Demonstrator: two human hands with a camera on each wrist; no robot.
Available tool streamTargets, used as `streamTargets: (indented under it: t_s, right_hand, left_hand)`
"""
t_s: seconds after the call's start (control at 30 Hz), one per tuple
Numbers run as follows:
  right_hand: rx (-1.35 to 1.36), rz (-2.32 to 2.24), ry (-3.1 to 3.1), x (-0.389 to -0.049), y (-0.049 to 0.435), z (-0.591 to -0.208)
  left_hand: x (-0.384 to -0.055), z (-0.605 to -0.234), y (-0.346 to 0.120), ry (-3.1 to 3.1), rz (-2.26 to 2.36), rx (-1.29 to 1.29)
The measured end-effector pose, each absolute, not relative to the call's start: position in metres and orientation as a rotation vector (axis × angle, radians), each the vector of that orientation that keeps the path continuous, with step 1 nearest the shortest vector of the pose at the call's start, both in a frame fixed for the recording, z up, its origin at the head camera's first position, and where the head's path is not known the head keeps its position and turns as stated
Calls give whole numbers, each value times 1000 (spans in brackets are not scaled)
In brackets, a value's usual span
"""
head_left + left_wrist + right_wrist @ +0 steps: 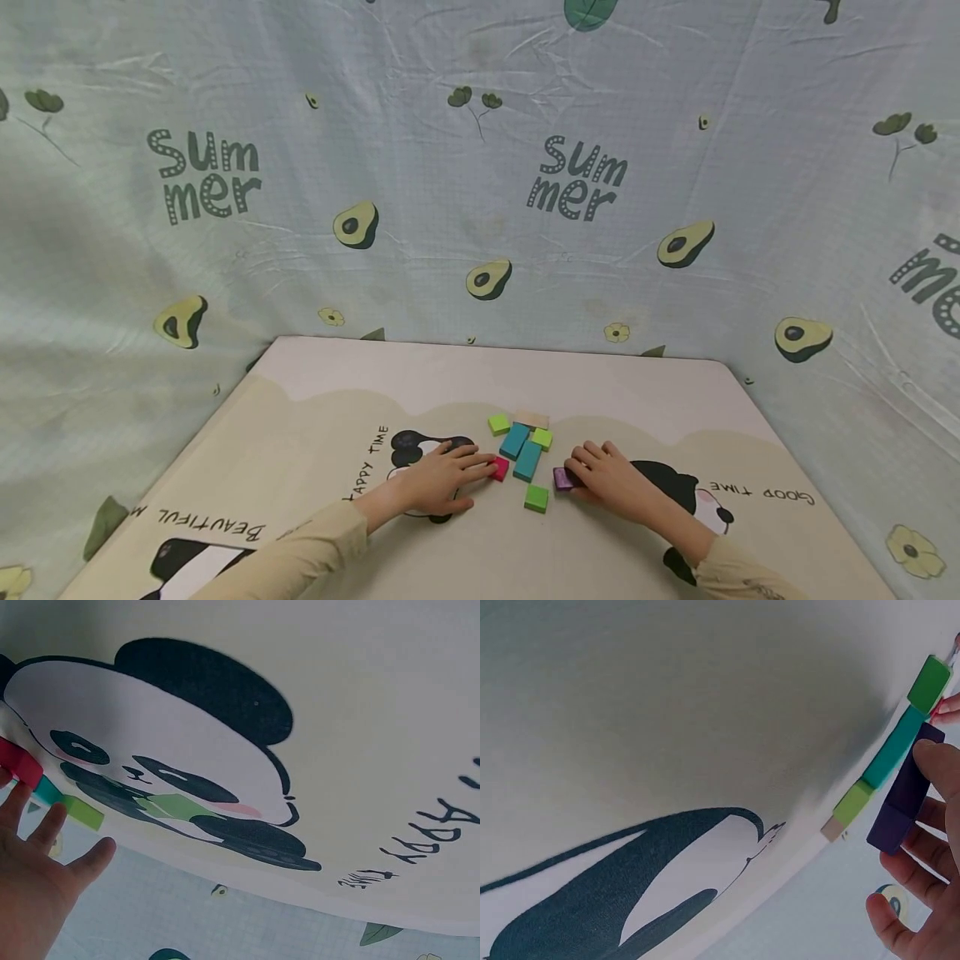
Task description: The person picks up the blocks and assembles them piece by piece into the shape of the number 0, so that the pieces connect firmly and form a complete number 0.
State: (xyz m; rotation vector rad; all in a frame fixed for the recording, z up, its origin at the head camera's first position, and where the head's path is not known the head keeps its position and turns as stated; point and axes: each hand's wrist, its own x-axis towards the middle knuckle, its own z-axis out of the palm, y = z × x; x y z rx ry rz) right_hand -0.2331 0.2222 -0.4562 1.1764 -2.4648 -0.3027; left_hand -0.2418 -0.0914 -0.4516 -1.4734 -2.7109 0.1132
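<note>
My left hand (438,482) lies on the table with fingers spread, their tips touching a red block (498,468). The left wrist view shows that red block (21,761) at its left edge, against the fingertips. On the other side, my right hand (609,482) pinches a purple block (563,479). In the right wrist view the thumb lies on one face of the purple block (907,784) and fingers are on the other. Between the hands are two teal blocks (527,460), a green block (536,498) and a lime block (542,438).
Behind the teal blocks lie a beige block (532,418) and another lime block (498,424). The light table (450,558) carries printed pandas and lettering. A pale curtain (420,167) with avocado prints hangs behind and beside it.
</note>
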Motion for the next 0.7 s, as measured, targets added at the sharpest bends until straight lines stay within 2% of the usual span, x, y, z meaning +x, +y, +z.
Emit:
streamTargets:
  t_s: [0.7]
  right_hand:
    - [1148,-351,-2607,-237,217,-463]
  left_hand:
    - [-241,-453,-93,-2693,111,-1476]
